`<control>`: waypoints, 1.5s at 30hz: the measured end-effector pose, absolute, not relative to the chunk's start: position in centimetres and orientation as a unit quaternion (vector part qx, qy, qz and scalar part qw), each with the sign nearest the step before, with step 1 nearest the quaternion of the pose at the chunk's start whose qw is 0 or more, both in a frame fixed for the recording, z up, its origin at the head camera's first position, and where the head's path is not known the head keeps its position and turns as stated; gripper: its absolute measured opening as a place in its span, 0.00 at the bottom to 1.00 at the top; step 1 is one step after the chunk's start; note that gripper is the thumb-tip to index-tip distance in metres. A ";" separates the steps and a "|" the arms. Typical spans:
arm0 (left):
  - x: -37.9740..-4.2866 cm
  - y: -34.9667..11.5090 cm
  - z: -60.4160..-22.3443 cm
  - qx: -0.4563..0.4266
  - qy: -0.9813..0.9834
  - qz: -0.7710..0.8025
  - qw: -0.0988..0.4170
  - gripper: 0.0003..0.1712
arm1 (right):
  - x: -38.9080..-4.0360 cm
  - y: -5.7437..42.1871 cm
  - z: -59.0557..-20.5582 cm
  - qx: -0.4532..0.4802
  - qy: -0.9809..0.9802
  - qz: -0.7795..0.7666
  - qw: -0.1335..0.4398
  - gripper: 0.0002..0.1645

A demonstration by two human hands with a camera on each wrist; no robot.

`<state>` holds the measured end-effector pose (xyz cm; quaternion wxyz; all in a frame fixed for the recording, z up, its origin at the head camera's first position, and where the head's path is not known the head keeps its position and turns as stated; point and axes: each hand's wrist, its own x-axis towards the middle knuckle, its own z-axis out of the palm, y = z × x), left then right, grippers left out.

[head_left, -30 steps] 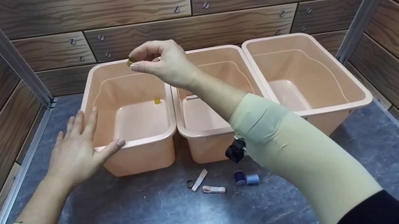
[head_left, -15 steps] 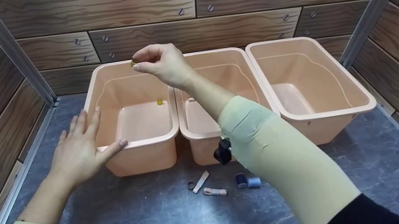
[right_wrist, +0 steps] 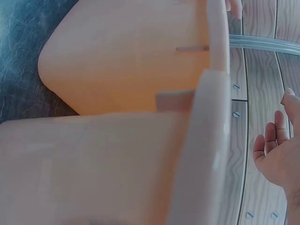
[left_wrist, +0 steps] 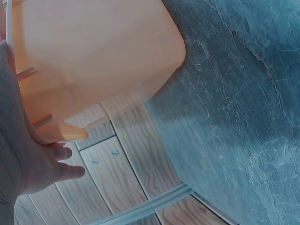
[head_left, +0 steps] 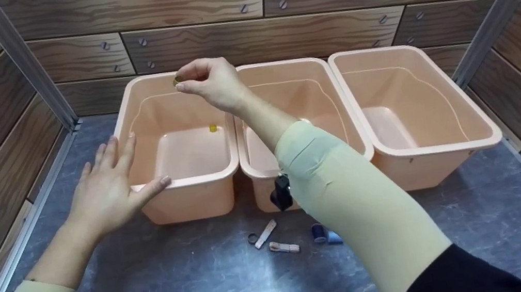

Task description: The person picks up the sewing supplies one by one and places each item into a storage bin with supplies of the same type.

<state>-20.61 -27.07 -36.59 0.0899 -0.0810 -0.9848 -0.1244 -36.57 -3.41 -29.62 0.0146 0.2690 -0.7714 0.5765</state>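
Observation:
My right hand [head_left: 216, 84] is held above the back part of the left peach bin [head_left: 200, 179], pinching a small olive-gold object [head_left: 176, 80] between thumb and fingertips. Its kind cannot be made out, as the fingers cover most of it. In the right wrist view only a bit of the object [right_wrist: 283, 101] shows beside the thumb. My left hand [head_left: 108, 191] rests with spread fingers at the left bin's near left corner, the thumb along its front rim. A small yellow spool-like piece [head_left: 213, 128] lies on that bin's floor.
A middle bin [head_left: 289, 64] and a right bin [head_left: 441, 147] stand alongside, the middle one partly behind my right arm. On the table before them lie a dark ring [head_left: 253, 238], two folded measuring tapes [head_left: 284, 247], a dark blue spool [head_left: 318, 233] and a light blue spool [head_left: 333, 237].
The head view has shifted slightly. My right forearm has swung a little left, and its sleeve now partly covers the light blue spool. The right hand keeps its pinch; the left hand stays at the rim.

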 end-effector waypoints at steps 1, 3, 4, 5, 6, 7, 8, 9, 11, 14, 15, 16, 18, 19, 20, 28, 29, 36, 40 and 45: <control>-20.6 -27.0 -36.6 -0.080 -0.985 -0.125 0.089 0.66 | -36.6 -3.5 -29.8 0.267 -0.771 0.578 0.012 0.11; -20.6 -27.0 -36.6 -0.079 -0.985 -0.126 0.086 0.66 | -36.8 -3.5 -30.0 0.267 -0.774 0.574 0.010 0.12; -20.6 -27.0 -36.6 -0.078 -0.985 -0.127 0.085 0.66 | -36.9 -3.5 -30.1 0.265 -0.776 0.573 0.009 0.12; -20.6 -26.9 -36.6 -0.078 -0.985 -0.127 0.084 0.66 | -37.0 -3.5 -30.2 0.264 -0.777 0.571 0.008 0.11; -20.6 -26.9 -36.6 -0.078 -0.985 -0.128 0.083 0.66 | -37.1 -3.5 -30.3 0.263 -0.779 0.569 0.009 0.11; -20.6 -26.9 -36.6 -0.078 -0.985 -0.129 0.082 0.66 | -37.2 -3.5 -30.3 0.262 -0.781 0.567 0.008 0.11; -20.6 -26.9 -36.6 -0.078 -0.985 -0.130 0.082 0.66 | -37.3 -3.5 -30.4 0.261 -0.783 0.565 0.009 0.11; -20.6 -26.9 -36.6 -0.077 -0.985 -0.130 0.082 0.65 | -37.4 -3.5 -30.4 0.260 -0.783 0.564 0.008 0.11; -20.5 -26.9 -36.6 -0.077 -0.985 -0.129 0.082 0.65 | -37.5 -3.6 -30.5 0.260 -0.784 0.564 0.007 0.11; -20.5 -27.0 -36.6 -0.078 -0.985 -0.130 0.082 0.65 | -37.7 -3.6 -30.7 0.255 -0.785 0.565 0.002 0.11; -20.5 -27.0 -36.6 -0.077 -0.985 -0.131 0.081 0.65 | -37.8 -3.6 -30.8 0.253 -0.786 0.564 0.001 0.11; -20.5 -27.1 -36.6 -0.077 -0.985 -0.131 0.082 0.65 | -37.9 -3.6 -30.9 0.252 -0.788 0.562 0.000 0.11; -20.5 -27.1 -36.6 -0.076 -0.985 -0.131 0.080 0.66 | -37.9 -3.6 -31.1 0.249 -0.791 0.559 -0.005 0.11; -20.5 -27.1 -36.6 -0.076 -0.985 -0.130 0.079 0.66 | -38.0 -3.5 -31.2 0.248 -0.792 0.558 -0.008 0.11; -20.6 -27.1 -36.6 -0.075 -0.986 -0.129 0.079 0.66 | -38.1 -3.5 -31.3 0.248 -0.793 0.556 -0.011 0.11; -20.6 -27.1 -36.6 -0.075 -0.986 -0.126 0.079 0.66 | -38.6 -3.3 -31.8 0.259 -0.797 0.543 -0.043 0.13; -20.6 -27.1 -36.6 -0.075 -0.986 -0.127 0.079 0.66 | -38.7 -3.3 -31.9 0.259 -0.797 0.544 -0.045 0.13; -20.6 -27.1 -36.6 -0.075 -0.986 -0.124 0.081 0.65 | -38.8 -3.1 -32.1 0.243 -0.798 0.548 -0.051 0.14; -20.6 -27.0 -36.6 -0.078 -0.986 -0.123 0.078 0.65 | -38.8 -2.9 -32.2 0.222 -0.815 0.533 -0.051 0.14; -20.5 -27.1 -36.6 -0.077 -0.986 -0.125 0.080 0.66 | -38.8 -2.8 -32.1 0.218 -0.839 0.496 -0.053 0.14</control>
